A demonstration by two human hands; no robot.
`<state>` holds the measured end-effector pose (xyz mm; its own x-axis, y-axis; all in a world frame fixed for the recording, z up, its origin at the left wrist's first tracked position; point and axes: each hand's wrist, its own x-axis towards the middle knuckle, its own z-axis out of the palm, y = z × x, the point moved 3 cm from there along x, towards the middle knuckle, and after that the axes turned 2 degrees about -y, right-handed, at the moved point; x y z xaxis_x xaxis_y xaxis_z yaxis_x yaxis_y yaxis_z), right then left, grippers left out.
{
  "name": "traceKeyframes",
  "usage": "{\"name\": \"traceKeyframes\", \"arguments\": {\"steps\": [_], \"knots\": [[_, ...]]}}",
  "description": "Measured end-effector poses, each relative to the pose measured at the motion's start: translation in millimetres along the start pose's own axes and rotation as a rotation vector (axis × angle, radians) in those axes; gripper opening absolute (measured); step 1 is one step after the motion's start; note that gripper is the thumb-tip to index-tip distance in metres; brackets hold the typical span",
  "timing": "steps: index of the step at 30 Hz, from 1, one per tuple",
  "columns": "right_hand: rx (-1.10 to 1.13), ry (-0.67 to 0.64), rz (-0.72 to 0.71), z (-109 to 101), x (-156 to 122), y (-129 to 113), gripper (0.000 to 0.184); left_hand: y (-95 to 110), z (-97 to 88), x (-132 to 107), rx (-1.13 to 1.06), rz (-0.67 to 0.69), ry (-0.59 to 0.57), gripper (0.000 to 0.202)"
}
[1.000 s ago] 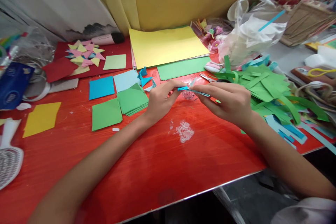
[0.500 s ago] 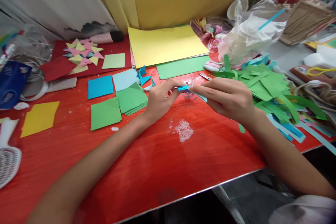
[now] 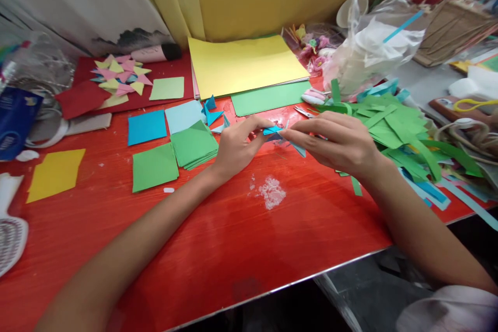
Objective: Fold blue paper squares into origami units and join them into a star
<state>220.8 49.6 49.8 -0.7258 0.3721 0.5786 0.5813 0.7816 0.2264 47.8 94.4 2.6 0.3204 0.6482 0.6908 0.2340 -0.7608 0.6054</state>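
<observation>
A small blue folded paper (image 3: 273, 130) is held above the table between both hands. My left hand (image 3: 240, 146) pinches its left end between thumb and fingers. The fingertips of my right hand (image 3: 337, 140) are closed on its right side, where a pale blue folded flap (image 3: 299, 150) sticks out below them. Part of the paper is hidden by the fingers. Just left of my left hand lie blue folded paper pieces (image 3: 210, 111) and a stack of green paper squares (image 3: 194, 145). Scissors (image 3: 304, 112) rest behind the right hand, only partly visible.
On the red table (image 3: 241, 249) are a green square (image 3: 154, 167), a blue square (image 3: 147, 127) and a yellow sheet (image 3: 56, 174). Large yellow paper (image 3: 245, 65) lies at the back. Green paper strips (image 3: 397, 124) pile up at right, near a plastic bag (image 3: 373, 46).
The pale blue flap under my right fingers shows slightly more and sits a little lower. Both hands keep their grip in nearly the same place; the view has shifted slightly.
</observation>
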Motion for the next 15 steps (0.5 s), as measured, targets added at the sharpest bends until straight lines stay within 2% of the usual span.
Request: {"name": "traceKeyframes", "arguments": {"steps": [6,15], "knots": [[0.038,0.084,0.008,1.0,1.8,-1.6,0.024,-0.3,-0.2,-0.7,0.057,0.018,0.013,0.011],[0.076,0.081,0.105,2.9,3.0,-1.8,0.024,-2.0,0.6,-2.2,0.152,0.116,0.042,0.013]]}}
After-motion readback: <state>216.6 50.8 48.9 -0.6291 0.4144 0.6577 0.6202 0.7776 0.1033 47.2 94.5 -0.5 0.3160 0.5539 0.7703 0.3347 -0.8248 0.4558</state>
